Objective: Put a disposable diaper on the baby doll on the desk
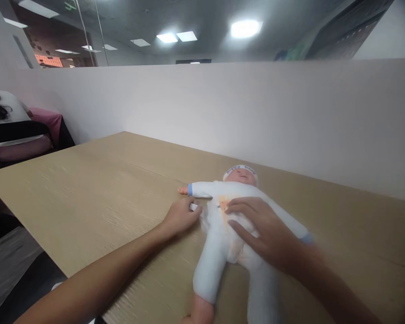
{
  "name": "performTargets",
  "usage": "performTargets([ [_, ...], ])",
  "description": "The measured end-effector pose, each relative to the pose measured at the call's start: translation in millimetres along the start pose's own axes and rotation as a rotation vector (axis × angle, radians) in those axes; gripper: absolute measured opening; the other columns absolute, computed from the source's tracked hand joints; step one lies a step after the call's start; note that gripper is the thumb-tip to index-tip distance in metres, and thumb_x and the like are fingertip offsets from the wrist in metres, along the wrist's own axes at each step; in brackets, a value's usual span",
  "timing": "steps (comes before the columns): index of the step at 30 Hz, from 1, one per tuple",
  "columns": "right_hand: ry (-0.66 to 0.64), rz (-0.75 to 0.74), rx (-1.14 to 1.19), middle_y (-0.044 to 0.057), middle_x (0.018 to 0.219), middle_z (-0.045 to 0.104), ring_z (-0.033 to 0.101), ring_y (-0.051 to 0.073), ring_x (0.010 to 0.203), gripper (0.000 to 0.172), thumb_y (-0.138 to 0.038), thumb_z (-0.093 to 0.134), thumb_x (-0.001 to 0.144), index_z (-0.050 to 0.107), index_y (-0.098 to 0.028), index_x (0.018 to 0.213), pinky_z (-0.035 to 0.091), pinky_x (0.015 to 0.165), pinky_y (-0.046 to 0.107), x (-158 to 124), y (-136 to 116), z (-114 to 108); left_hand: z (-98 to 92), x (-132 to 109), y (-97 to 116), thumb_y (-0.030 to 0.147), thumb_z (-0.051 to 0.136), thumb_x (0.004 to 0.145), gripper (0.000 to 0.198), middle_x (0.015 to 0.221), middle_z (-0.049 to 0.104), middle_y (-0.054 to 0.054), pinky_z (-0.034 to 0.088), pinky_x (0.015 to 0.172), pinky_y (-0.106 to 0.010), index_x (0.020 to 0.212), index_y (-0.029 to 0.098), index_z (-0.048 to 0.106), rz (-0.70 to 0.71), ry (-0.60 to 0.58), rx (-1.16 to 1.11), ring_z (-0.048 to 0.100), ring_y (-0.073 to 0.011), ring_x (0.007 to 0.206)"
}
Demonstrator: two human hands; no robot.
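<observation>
A baby doll (239,175) in a white suit with blue cuffs and a printed white headband lies face up on the wooden table. Around its middle is a white diaper (234,252), with an orange patterned strip (223,202) across the front. At the doll's side, on the left in the view, my left hand (182,215) is closed on a small white diaper tab (193,207). My right hand (261,225) reaches over the belly, fingers apart, its fingertips at the orange strip. The palm and forearm hide part of the diaper.
The wooden table (87,189) meets a white wall (222,108) with a glass panel above it. At the far left a person (8,105) sits on a black-framed chair (20,130), beside pink cloth (47,120).
</observation>
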State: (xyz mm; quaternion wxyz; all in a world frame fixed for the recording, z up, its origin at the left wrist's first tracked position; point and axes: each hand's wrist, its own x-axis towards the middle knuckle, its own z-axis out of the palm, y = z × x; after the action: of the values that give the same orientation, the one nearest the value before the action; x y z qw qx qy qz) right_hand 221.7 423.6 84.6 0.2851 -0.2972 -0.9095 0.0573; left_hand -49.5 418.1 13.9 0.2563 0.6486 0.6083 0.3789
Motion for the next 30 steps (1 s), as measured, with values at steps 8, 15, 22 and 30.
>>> performTargets([
  [8, -0.228, -0.125, -0.036, 0.007, 0.137, 0.074, 0.062, 0.031, 0.137, 0.028, -0.029, 0.05, 0.113, 0.071, -0.03, 0.131, 0.044, 0.123, 0.06, 7.5, -21.2, 5.4, 16.5, 6.8, -0.4, 0.062, 0.061, 0.098, 0.047, 0.072, 0.057, 0.001, 0.041, 0.07, -0.03, 0.076, 0.022, 0.056, 0.036, 0.053, -0.449, 0.052, -0.0166, 0.071],
  [15, -0.228, -0.12, -0.021, 0.006, 0.136, 0.073, 0.061, 0.032, 0.139, 0.027, -0.034, 0.059, 0.11, 0.07, -0.03, 0.135, 0.037, 0.13, 0.063, 6.9, -28.4, 3.5, 25.0, 7.8, 4.7, 0.063, 0.068, 0.096, 0.047, 0.075, 0.056, 0.002, 0.041, 0.075, -0.03, 0.079, 0.02, 0.056, 0.055, 0.077, -0.608, 0.052, -0.0161, 0.075],
  [22, 0.048, 0.079, 0.087, 0.007, 0.142, 0.072, 0.067, 0.03, 0.132, 0.035, -0.045, 0.052, 0.114, 0.061, -0.032, 0.144, 0.052, 0.115, 0.051, 5.0, 10.6, -13.8, 23.9, 8.3, 10.5, 0.06, 0.07, 0.098, 0.047, 0.075, 0.057, 0.002, 0.038, 0.074, -0.03, 0.079, 0.02, 0.057, 0.059, 0.048, -0.655, 0.05, -0.0156, 0.074],
  [30, 0.134, 0.136, 0.089, 0.008, 0.127, 0.072, 0.067, 0.031, 0.119, 0.028, -0.04, 0.063, 0.108, 0.063, -0.03, 0.134, 0.055, 0.105, 0.05, -3.4, 44.1, 5.7, 31.2, 17.7, 29.1, 0.063, 0.07, 0.096, 0.047, 0.07, 0.054, 0.003, 0.034, 0.065, -0.028, 0.08, 0.02, 0.057, 0.028, -0.017, -0.644, 0.048, -0.0144, 0.066],
])
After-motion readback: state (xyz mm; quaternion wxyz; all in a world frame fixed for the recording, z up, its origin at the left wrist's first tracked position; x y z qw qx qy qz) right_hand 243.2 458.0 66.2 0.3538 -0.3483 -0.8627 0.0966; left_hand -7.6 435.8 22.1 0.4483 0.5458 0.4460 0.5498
